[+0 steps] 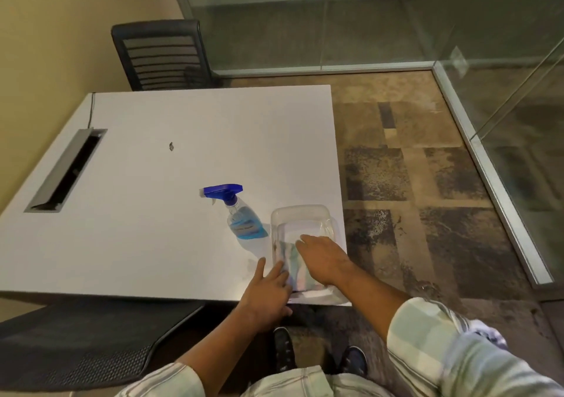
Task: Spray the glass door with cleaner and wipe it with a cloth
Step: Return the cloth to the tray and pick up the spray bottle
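A pale checked sleeve [457, 354] fills the lower right. Both hands reach into a clear plastic tub [305, 213] at centre frame: the right hand [323, 259] lies flat, fingers together, on a folded pastel-striped cloth [294, 267]; the left hand [268, 293] touches the cloth's edge, fingers spread. A blue-capped clear spray bottle [241, 216] stands just left of the tub on the white rectangular table [152, 167]. The glass door [518, 115] stands at the right edge.

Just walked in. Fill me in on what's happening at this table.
A person stands at the corner of a white table with both hands in a clear plastic tub. The left hand and right hand rest on a folded cloth inside it, apparently picking it up. A spray bottle of blue cleaner stands untouched beside the tub. The glass door to the right hasn't been sprayed yet.
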Demonstrator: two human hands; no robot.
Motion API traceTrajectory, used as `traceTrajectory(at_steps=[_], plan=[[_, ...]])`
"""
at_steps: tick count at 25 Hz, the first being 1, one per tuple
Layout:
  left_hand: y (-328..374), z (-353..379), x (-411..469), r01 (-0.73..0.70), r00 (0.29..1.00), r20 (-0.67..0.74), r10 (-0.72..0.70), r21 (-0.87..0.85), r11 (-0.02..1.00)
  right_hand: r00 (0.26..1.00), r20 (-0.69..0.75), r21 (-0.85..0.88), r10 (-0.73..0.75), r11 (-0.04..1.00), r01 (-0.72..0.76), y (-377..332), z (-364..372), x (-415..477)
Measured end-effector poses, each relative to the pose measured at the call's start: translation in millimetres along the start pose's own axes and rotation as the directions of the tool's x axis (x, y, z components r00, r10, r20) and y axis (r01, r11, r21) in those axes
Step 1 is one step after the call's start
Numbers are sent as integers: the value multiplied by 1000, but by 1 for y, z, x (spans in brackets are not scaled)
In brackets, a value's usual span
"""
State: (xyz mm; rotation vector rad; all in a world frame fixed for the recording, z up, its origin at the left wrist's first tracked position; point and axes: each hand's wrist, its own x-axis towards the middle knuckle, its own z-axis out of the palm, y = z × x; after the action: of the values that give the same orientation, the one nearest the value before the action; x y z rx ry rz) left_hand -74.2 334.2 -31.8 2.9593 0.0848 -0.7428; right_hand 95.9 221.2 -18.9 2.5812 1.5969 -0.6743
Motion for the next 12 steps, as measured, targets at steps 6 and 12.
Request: traceTrajectory(at_steps=[6, 12], plan=[[1, 9, 2, 12, 998, -63, -13, -25, 1000, 992, 121, -69, -33, 997, 42, -6, 23, 22], [2, 14, -3, 41, 999, -12, -41, -14, 999, 974, 205, -163, -100, 977, 135, 3, 22, 17]])
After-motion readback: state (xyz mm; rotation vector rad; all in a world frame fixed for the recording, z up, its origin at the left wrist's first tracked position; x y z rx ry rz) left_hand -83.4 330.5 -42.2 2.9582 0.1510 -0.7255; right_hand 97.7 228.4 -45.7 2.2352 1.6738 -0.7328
